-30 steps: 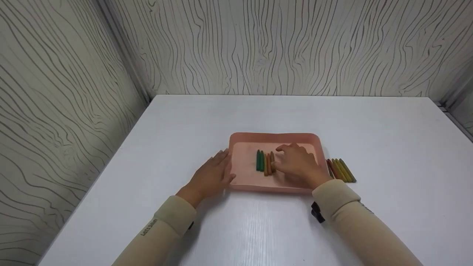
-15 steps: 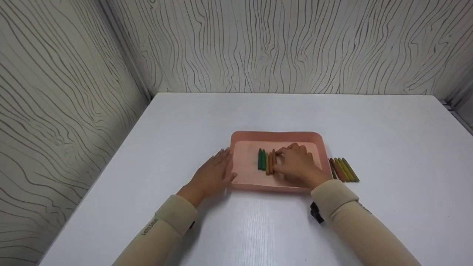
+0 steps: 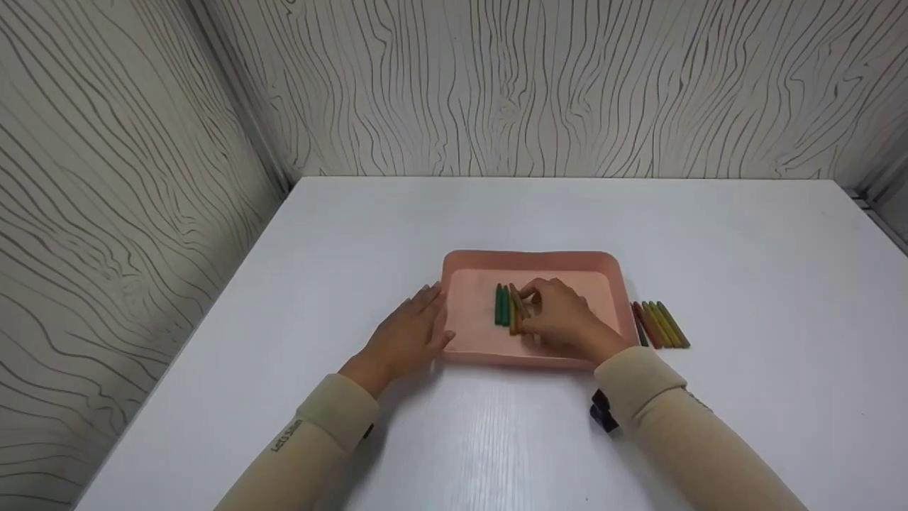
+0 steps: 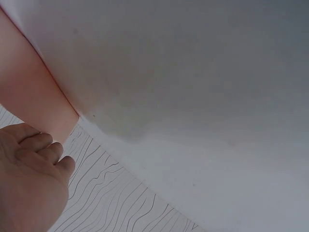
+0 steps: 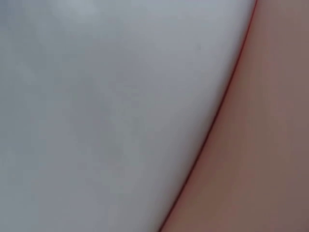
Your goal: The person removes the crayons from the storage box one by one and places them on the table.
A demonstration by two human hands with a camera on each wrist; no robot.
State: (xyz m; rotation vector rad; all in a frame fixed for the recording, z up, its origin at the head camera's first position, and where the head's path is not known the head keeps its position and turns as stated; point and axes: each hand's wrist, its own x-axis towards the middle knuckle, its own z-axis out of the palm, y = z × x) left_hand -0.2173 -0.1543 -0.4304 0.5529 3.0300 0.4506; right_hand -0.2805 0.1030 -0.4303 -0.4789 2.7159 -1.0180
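Observation:
A pink tray [image 3: 528, 260] lies on the table between the hands. My left hand [image 3: 403, 337] rests against its left side, fingers extended along the rim; the left wrist view shows that hand [image 4: 34, 176] beside the tray wall [image 4: 38, 92]. Over the tray's middle, my right hand [image 3: 560, 316] pinches a brown crayon [image 3: 518, 299] between thumb and fingertips. That crayon is tilted, its far end leaning left. Two green crayons [image 3: 502, 305] lie side by side to its left, and an orange-yellow crayon [image 3: 513, 323] lies partly beneath it. The right wrist view shows the tray wall [image 5: 251, 145] without the hand.
Outside the tray's right wall, several crayons [image 3: 663, 325] in dark green, red and yellow shades lie in a row on the white table [image 3: 454, 440]. Patterned panels [image 3: 525, 92] stand behind the table and along its left side.
My right hand's fingers have closed on the brown crayon and shifted it left, tilting it over the neighbouring orange ones. The left hand has stayed at the tray's side.

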